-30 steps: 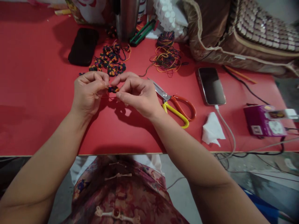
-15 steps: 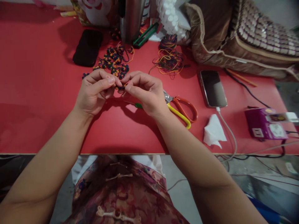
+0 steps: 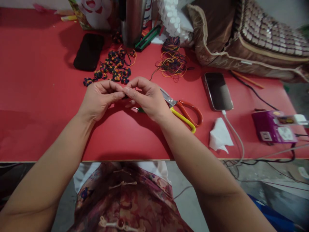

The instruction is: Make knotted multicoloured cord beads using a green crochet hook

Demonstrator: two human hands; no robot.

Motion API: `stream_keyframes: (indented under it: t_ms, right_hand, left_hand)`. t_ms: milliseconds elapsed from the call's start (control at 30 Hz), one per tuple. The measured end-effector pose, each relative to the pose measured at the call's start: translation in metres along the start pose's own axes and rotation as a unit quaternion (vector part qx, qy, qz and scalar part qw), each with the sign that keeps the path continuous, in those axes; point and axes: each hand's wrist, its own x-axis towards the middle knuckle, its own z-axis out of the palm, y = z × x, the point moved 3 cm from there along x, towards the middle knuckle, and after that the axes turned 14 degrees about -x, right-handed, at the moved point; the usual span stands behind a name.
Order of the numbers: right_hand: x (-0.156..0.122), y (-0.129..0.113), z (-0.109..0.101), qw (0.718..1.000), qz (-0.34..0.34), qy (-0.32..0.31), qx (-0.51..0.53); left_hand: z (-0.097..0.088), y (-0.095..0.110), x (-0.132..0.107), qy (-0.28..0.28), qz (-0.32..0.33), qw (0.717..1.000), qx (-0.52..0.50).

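Observation:
My left hand (image 3: 99, 98) and my right hand (image 3: 147, 98) meet fingertip to fingertip above the red table. Both are closed in a pinch on a small knotted cord (image 3: 126, 96), of which only a dark bit shows; the fingers hide the rest. Just beyond them lies a pile of knotted cord balls (image 3: 116, 64) in dark blue, green, orange and purple. Under my right hand is a thin tool with a green handle (image 3: 140, 110), partly covered. Beside that wrist rest scissors (image 3: 184, 112) with one red and one yellow handle.
Loose multicoloured cord (image 3: 172, 62) lies farther back. A black phone (image 3: 88, 52) is at left; another phone (image 3: 218, 91), plugged into a cable, is at right. Nearby are crumpled tissue (image 3: 220, 135), a purple box (image 3: 267, 127), a metal flask (image 3: 132, 24) and a green cutter (image 3: 147, 39).
My fingertips have come closer together, and the coloured cord that showed between them is now mostly covered. The view has shifted slightly. More of the scissor blades shows.

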Motion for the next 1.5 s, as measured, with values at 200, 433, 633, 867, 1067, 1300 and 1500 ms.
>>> stream_keyframes:
  t_ms: [200,433,633,867,1067,1300,1500]
  right_hand:
    - [-0.003,0.003,-0.002,1.000,0.022,-0.011,0.002]
    - [-0.001,0.004,-0.002,1.000,-0.006,-0.020,-0.010]
    - [0.003,0.011,-0.008,0.993,-0.057,0.032,-0.101]
    - [0.002,0.009,-0.005,0.937,-0.229,0.083,-0.251]
    - [0.000,0.007,-0.003,0.919,-0.251,0.099,-0.287]
    - [-0.002,0.010,-0.002,0.910,-0.256,0.097,-0.311]
    - [-0.001,0.010,-0.002,0.908,-0.283,0.075,-0.300]
  left_hand:
    - [0.000,0.005,-0.001,0.001,0.021,0.998,0.051]
    - [0.001,0.007,-0.002,0.005,0.046,0.996,0.079]
    - [-0.001,0.007,-0.002,0.003,0.065,0.996,0.053]
    - [-0.002,0.006,0.000,-0.010,0.065,0.997,0.049]
    - [-0.001,0.006,-0.001,-0.006,0.063,0.996,0.056]
    - [0.000,0.004,-0.002,0.021,0.036,0.999,0.000]
    - [-0.001,0.004,-0.001,0.043,-0.002,0.999,-0.032]
